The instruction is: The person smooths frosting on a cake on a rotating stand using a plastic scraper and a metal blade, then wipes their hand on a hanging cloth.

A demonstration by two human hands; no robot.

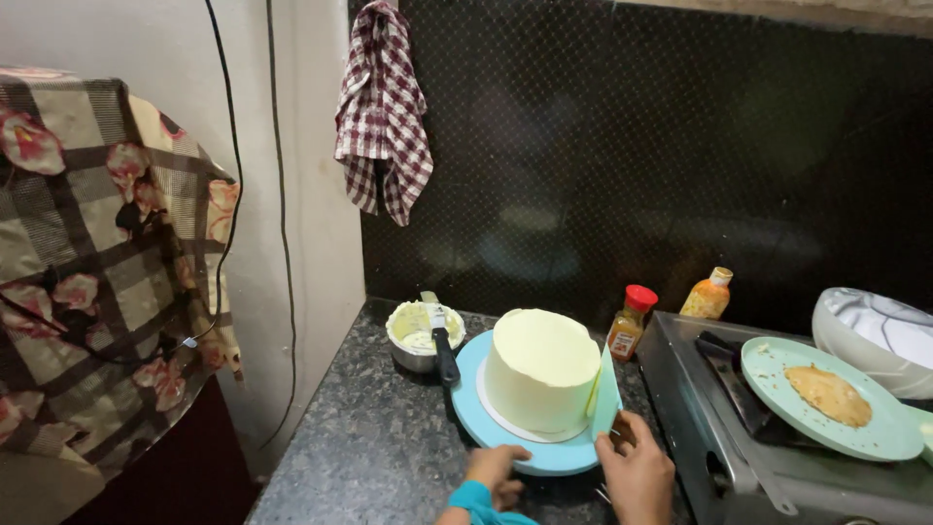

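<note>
Cake [540, 369] is seen on a blue round stand [530, 449], set on a dark speckled counter [369, 447] near the front edge. It is covered in pale cream that looks soft and sticky, so it would be spoiled by any touch; it is best moved by the stand only. A thin green scraper [604, 394] is held against its side by the right hand [637, 469], with fingers closed around the scraper's lower edge. The stand's rim is touched by the left hand [496, 469], fingers curled on it. A small pot [420, 335] of cream with a black-handled knife [442, 342] is kept just behind.
</note>
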